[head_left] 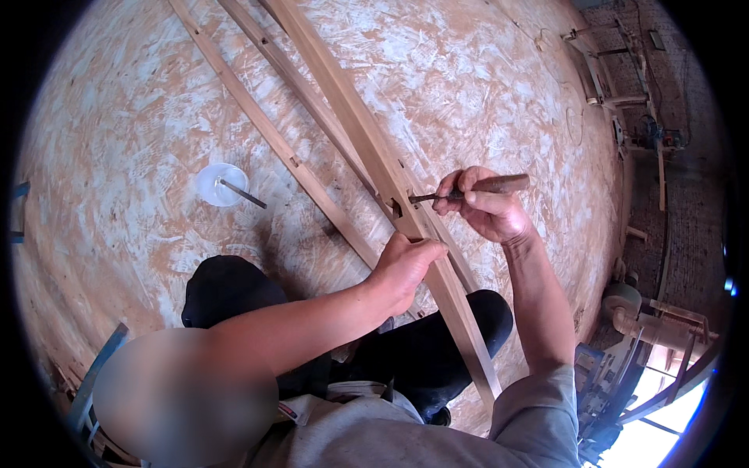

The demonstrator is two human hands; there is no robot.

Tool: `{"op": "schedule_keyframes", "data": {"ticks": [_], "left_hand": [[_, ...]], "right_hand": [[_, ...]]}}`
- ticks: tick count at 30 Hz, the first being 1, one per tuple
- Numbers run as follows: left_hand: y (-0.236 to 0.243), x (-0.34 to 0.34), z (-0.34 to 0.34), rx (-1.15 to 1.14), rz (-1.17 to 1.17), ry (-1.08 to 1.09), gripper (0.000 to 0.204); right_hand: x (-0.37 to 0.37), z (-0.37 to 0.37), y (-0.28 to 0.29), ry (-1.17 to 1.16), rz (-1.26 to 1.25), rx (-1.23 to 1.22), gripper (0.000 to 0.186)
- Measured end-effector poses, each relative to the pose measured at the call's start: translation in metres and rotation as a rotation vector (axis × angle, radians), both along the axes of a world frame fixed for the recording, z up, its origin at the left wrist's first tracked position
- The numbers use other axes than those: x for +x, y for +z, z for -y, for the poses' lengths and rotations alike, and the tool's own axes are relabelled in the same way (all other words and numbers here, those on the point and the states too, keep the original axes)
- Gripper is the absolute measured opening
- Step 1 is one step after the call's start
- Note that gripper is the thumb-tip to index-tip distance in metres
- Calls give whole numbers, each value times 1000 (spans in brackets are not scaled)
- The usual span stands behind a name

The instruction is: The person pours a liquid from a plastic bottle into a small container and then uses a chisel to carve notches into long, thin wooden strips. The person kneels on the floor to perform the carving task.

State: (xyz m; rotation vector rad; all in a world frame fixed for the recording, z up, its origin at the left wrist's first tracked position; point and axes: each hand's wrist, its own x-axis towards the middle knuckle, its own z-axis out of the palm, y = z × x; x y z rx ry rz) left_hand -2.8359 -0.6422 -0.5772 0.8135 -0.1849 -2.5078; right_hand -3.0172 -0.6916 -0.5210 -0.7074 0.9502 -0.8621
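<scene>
The single head-worn fisheye camera looked steeply down from above the person's shoulders, close over the forearms that entered from the lower edge. It faced the broad, pale chipboard worktop (156,117), which filled most of the bent, circular picture, with workshop machinery (640,132) squeezed along the right rim.

Left hand (404,265) palm down, fingers curled, forearm bare, right hand (477,204) fisted, wrist bent

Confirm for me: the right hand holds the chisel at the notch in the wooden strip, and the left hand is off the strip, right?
Not quite. In the head view the left hand grips the strip. The right hand does hold the chisel at the notch.
</scene>
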Motion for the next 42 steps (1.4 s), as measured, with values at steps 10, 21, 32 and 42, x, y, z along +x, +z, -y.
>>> {"op": "schedule_keyframes", "data": {"ticks": [10,21,32,42], "left_hand": [[5,-11,-3,-274,214,61,33],[13,-17,6,-401,205,24,28],[5,-19,1,-384,336,-28,42],[-6,-25,-5,-264,340,-78,44]], "right_hand": [[21,-18,32,-245,-67,-337,24],[53,-23,32,-257,-389,-161,31],[64,-3,44,-118,-668,-144,22],[76,63,59,258,-885,53,30]]}}
